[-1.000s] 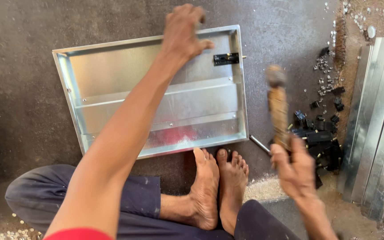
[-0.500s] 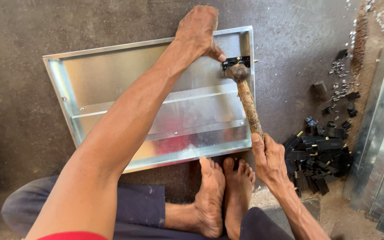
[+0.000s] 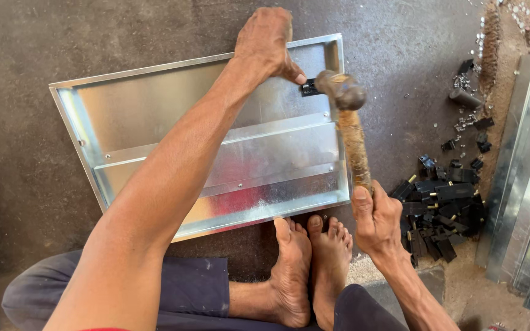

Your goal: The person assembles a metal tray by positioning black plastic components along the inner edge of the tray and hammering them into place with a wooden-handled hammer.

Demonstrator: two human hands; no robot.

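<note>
The right hand point(image 3: 375, 224) is gripping a wooden-handled hammer point(image 3: 348, 116), its head hovering just above a small black clip point(image 3: 308, 89). The left hand point(image 3: 265, 43) is pinching that clip against the far right corner of a shiny metal tray point(image 3: 154, 116) lying on the floor. This looks like the fastening step; the strike needs to be square, clear of the thumb. More black clips point(image 3: 443, 202) are lying heaped beside the tray.

Left hand point(image 3: 265, 43) pins black clip point(image 3: 308, 89) on galvanised tray point(image 3: 154, 116); right hand point(image 3: 375, 220) grips hammer point(image 3: 351, 129), head just beside clip.
</note>
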